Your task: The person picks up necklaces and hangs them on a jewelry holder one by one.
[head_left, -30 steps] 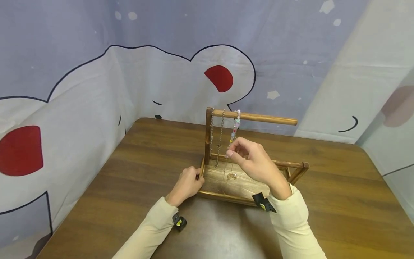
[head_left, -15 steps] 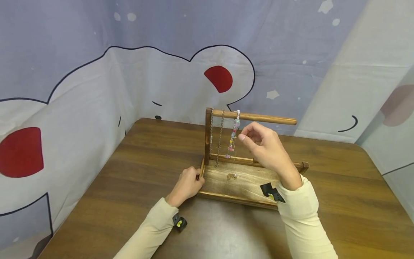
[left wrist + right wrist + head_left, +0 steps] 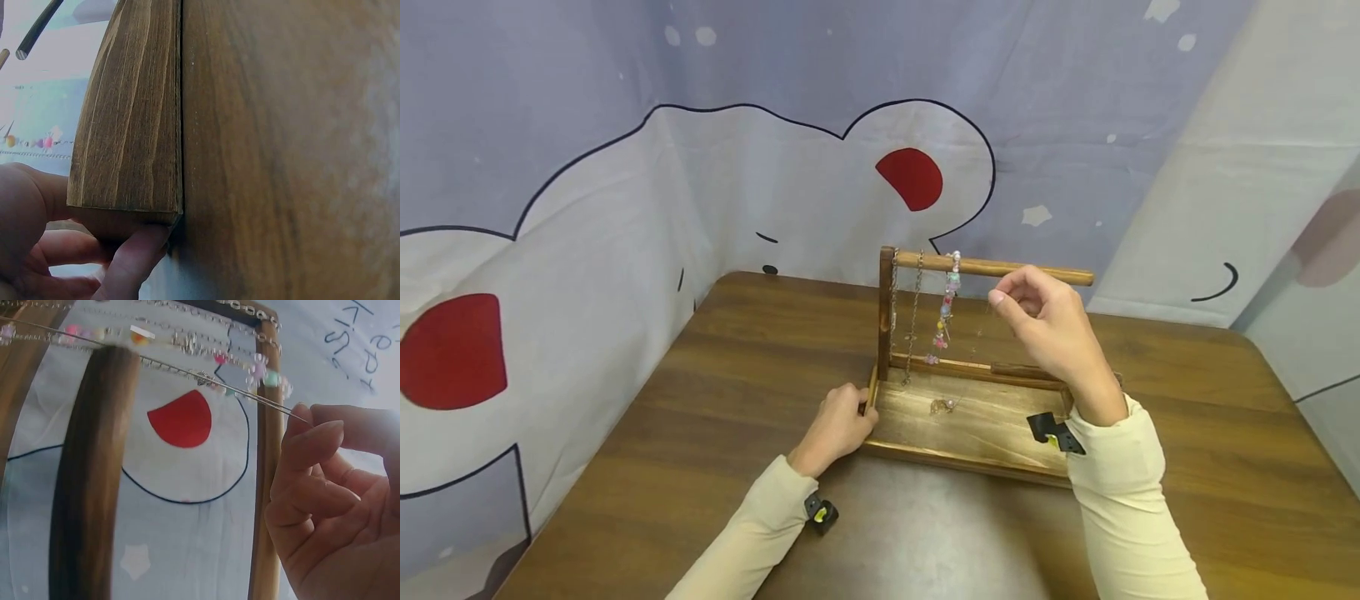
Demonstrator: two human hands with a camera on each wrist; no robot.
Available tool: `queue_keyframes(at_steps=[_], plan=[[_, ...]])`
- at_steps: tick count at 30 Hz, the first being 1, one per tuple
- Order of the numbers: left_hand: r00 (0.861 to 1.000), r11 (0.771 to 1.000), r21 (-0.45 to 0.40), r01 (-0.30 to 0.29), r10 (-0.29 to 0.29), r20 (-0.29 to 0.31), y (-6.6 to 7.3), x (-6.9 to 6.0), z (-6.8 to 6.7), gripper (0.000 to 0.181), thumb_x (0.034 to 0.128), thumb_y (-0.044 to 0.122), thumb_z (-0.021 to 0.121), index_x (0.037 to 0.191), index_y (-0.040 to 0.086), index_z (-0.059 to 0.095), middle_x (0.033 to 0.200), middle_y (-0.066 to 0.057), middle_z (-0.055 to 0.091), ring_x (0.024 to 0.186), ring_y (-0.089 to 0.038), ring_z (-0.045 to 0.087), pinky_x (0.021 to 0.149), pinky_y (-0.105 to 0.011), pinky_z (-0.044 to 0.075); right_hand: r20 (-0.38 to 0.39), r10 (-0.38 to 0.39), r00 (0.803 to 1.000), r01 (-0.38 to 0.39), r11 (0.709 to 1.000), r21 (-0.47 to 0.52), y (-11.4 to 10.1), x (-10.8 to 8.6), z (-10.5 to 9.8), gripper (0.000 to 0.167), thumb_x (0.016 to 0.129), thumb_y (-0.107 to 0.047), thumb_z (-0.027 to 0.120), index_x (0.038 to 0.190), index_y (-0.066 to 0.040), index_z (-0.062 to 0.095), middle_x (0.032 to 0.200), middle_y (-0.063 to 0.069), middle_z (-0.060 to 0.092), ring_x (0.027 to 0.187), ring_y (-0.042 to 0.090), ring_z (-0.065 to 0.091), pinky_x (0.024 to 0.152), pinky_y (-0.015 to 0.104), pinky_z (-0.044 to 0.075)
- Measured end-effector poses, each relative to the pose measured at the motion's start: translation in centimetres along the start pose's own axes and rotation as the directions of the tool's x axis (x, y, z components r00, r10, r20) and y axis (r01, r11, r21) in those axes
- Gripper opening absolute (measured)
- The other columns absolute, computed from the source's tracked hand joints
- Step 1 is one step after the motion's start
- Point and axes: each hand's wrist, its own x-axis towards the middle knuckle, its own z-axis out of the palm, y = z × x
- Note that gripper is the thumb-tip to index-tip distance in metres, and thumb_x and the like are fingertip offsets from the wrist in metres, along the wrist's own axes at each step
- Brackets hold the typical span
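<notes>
My right hand (image 3: 1051,323) pinches a thin chain necklace (image 3: 275,407) between thumb and forefinger, just below the wooden bar (image 3: 992,267) of a jewelry stand. The chain runs down toward the stand's tray (image 3: 1000,417), where a small gold bundle with a pearl (image 3: 942,406) lies; whether they are joined I cannot tell. My left hand (image 3: 838,421) grips the left end of the tray, and in the left wrist view its fingers bend around the wooden corner (image 3: 125,215). A colorful beaded strand (image 3: 946,308) and metal chains (image 3: 914,317) hang from the bar's left part.
The bar extends from one upright post (image 3: 886,317) at the left, its right end free. A low rail (image 3: 1030,373) runs along the tray's back. Brown tabletop (image 3: 737,367) surrounds the stand, with a printed curtain (image 3: 775,183) behind.
My right hand has moved right and up, away from the beaded strand, drawing the thin chain along. The left hand has stayed at the tray's end.
</notes>
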Motion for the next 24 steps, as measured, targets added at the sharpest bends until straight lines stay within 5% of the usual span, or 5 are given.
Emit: queue_keyframes(at_steps=[5, 11, 15, 20, 24], plan=[[1.0, 1.0, -0.005, 0.008, -0.008, 0.007, 0.0, 0.0, 0.1, 0.028, 0.0789, 0.004, 0.053, 0.101, -0.007, 0.066, 0.119, -0.028, 0.053, 0.038, -0.007, 0.03, 0.038, -0.022, 0.033, -0.044, -0.013, 0.999, 0.017, 0.997, 0.073, 0.6, 0.0, -1.3, 0.014, 0.088, -0.016, 0.059, 0.092, -0.003, 0.06, 0.073, 0.002, 0.062, 0.059, 0.007, 0.057, 0.051, 0.021, 0.042], [1.0, 1.0, 0.012, -0.022, 0.022, -0.015, -0.1, 0.2, 0.0, 0.013, 0.0773, 0.004, 0.054, 0.07, 0.001, 0.063, 0.115, -0.027, 0.056, 0.042, -0.008, 0.037, 0.04, -0.023, 0.036, -0.123, -0.011, 0.992, 0.029, 0.989, 0.147, -0.4, -0.3, -3.1, 0.014, 0.087, -0.005, 0.058, 0.091, 0.008, 0.056, 0.063, -0.006, 0.057, 0.051, 0.004, 0.051, 0.047, 0.018, 0.041], [0.999, 0.999, 0.034, -0.038, 0.039, -0.037, -0.2, 0.2, 0.0, 0.024, 0.076, 0.004, 0.054, 0.054, 0.01, 0.046, 0.112, -0.025, 0.059, 0.047, -0.011, 0.043, 0.042, -0.024, 0.036, -0.186, 0.006, 0.982, 0.025, 0.986, 0.164, 0.8, -0.1, -4.0, 0.013, 0.087, -0.006, 0.058, 0.091, 0.006, 0.057, 0.061, -0.001, 0.056, 0.049, 0.005, 0.05, 0.046, 0.018, 0.041], [0.998, 0.998, 0.047, -0.038, 0.04, -0.041, -0.3, 0.3, 0.1, 0.026, 0.0759, 0.004, 0.055, 0.054, 0.012, 0.043, 0.101, -0.021, 0.062, 0.048, -0.011, 0.043, 0.042, -0.024, 0.036, -0.304, 0.057, 0.951, -0.008, 0.987, 0.16, 2.3, 0.2, -4.9, 0.004, 0.085, -0.007, 0.061, 0.086, -0.004, 0.059, 0.056, -0.002, 0.055, 0.047, 0.006, 0.05, 0.044, 0.017, 0.039], [1.0, 0.999, 0.022, -0.027, 0.027, -0.016, -0.3, 0.3, 0.1, 0.026, 0.0777, 0.004, 0.054, 0.055, 0.011, 0.043, 0.113, -0.025, 0.058, 0.042, -0.007, 0.037, 0.041, -0.023, 0.035, -0.393, 0.134, 0.91, -0.06, 0.979, 0.195, 2.7, 0.3, -5.7, 0.004, 0.084, -0.008, 0.063, 0.083, -0.007, 0.059, 0.051, -0.005, 0.053, 0.043, 0.007, 0.048, 0.042, 0.017, 0.038]])
